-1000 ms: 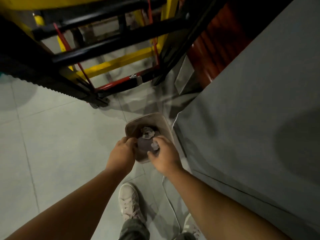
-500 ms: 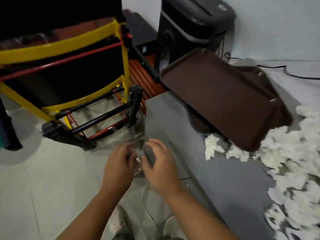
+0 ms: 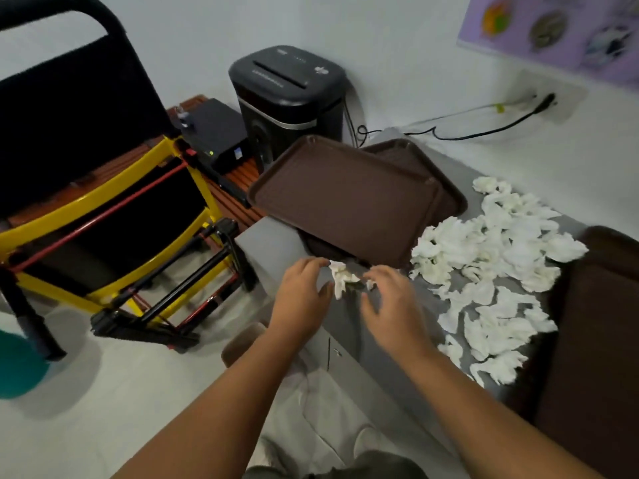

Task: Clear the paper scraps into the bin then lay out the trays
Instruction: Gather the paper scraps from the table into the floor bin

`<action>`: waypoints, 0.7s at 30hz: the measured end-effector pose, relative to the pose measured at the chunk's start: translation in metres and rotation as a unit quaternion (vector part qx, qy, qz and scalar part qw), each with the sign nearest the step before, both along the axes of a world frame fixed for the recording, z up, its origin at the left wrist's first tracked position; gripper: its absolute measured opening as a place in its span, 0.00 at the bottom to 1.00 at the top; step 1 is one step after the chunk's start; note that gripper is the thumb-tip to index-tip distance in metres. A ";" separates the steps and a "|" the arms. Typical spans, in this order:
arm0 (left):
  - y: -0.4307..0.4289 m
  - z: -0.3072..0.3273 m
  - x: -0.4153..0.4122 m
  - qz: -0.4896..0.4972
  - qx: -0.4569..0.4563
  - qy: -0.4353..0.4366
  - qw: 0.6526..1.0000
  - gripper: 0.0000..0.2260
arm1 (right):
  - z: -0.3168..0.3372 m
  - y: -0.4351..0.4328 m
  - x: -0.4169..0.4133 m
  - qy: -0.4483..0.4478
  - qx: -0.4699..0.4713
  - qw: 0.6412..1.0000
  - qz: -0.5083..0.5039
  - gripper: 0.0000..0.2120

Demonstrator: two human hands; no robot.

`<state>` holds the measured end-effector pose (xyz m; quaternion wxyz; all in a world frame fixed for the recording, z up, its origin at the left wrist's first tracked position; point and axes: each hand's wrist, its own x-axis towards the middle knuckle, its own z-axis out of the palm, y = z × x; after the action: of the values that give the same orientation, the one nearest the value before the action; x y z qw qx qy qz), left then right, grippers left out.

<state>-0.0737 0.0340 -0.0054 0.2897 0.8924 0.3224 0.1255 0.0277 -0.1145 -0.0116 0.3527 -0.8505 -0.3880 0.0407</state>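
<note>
Back up at table [image 3: 276, 240] edge after a drop into bin [image 3: 242, 340]. Now flanking one scrap [image 3: 340, 276] with left hand [image 3: 304, 292] and right hand [image 3: 390, 302], just by near corner of trays [image 3: 345, 198]. Both loosely spread, fingers relaxed, no grip visible yet; right blurred. Reads as one bin trip done, next pickup starting. Big pile of scraps [image 3: 494, 264] left on table, right of trays, so clearing far from finished. Trays stacked, not laid out. Versus a second ago: over bin at floor level, letting bits go. Half a second ago: rising, close together, off table edge. Bin now mostly hidden behind left forearm.
</note>
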 end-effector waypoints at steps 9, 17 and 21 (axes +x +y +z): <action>-0.026 -0.028 0.036 -0.049 0.043 0.104 0.992 0.24 | -0.035 -0.026 0.033 -0.017 -0.105 0.993 -0.046 0.21; -0.031 -0.041 0.043 -0.072 0.077 0.149 0.983 0.26 | -0.053 -0.020 0.046 -0.022 -0.131 0.989 -0.067 0.24; -0.030 -0.040 0.050 -0.032 0.126 0.105 0.986 0.27 | -0.059 -0.016 0.057 -0.026 -0.139 0.988 -0.067 0.21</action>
<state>-0.0239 0.0042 -0.0454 0.1434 0.9397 0.3044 0.0610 0.0850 -0.1301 -0.0709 0.2229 -0.9161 -0.3297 0.0488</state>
